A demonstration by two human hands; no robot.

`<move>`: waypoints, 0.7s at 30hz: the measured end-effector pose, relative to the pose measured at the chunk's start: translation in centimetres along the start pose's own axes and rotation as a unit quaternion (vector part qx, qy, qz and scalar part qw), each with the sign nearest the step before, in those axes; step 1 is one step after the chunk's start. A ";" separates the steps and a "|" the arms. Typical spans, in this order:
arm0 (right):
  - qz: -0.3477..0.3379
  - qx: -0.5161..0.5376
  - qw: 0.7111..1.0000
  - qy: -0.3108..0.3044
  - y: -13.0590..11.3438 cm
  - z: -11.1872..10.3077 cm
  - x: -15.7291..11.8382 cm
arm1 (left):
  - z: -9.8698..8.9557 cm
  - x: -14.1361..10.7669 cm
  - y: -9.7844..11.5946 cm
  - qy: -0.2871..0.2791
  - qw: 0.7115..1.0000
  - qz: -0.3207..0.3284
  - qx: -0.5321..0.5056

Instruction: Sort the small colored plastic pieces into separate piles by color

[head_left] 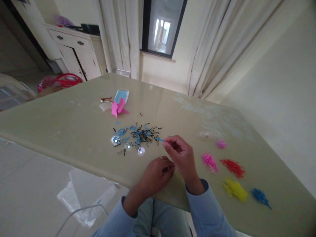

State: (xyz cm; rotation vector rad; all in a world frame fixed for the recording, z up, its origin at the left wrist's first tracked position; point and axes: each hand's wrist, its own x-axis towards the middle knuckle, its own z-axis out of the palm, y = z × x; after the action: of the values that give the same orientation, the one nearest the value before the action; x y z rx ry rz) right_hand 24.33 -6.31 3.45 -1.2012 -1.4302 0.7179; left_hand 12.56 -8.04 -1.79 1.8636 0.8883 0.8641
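Observation:
Between the thumb and forefinger of my right hand (181,156) is a thin blue strip (160,140), held at the right edge of a mixed pile of black and blue bands (144,135). My left hand (156,174) rests low at the table's front edge, its fingers curled in near my right wrist; whatever they may hold is hidden. On the right lie separate heaps: pink bands (209,163), red bands (233,168), yellow bands (235,189) and blue bands (261,197). A small pink-purple bunch (221,144) sits behind them.
Across the table (74,131) lie a blue face mask (121,96), pink paper (119,107) and a small dark-and-white item (106,99). A clear plastic piece (203,134) is at the right. Light reflections show by the pile. A plastic bag (86,197) lies on the floor.

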 end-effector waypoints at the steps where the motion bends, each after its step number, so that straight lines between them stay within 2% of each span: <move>1: 0.035 0.057 0.997 0.024 0.0 -0.1 -0.6 | 0.0 -0.1 -0.1 0.001 1.000 -0.006 0.007; 5: 0.142 0.255 0.951 0.106 0.3 -1.0 -2.3 | -0.2 -0.2 0.0 -0.002 1.000 -0.003 0.028; 10: 0.203 0.469 0.847 0.144 0.2 -3.2 -3.3 | -0.4 -0.1 0.2 -0.009 0.999 0.001 0.040; 14: 0.242 0.566 0.773 0.155 -0.1 -4.5 -4.0 | -0.5 0.0 0.1 0.001 0.998 0.007 0.056; 17: 0.241 0.608 0.741 0.152 -0.3 -5.0 -4.5 | -0.6 0.0 0.0 0.008 0.998 0.010 0.063; 21: 0.211 0.655 0.716 0.122 -1.2 -5.3 -4.8 | -0.6 0.1 0.2 0.019 0.998 0.004 0.065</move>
State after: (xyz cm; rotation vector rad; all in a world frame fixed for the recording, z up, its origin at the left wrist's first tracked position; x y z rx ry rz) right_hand 28.62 -12.10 4.14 -0.3787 -0.1329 1.4591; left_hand 12.14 -7.76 -1.40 1.9693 0.9812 0.8671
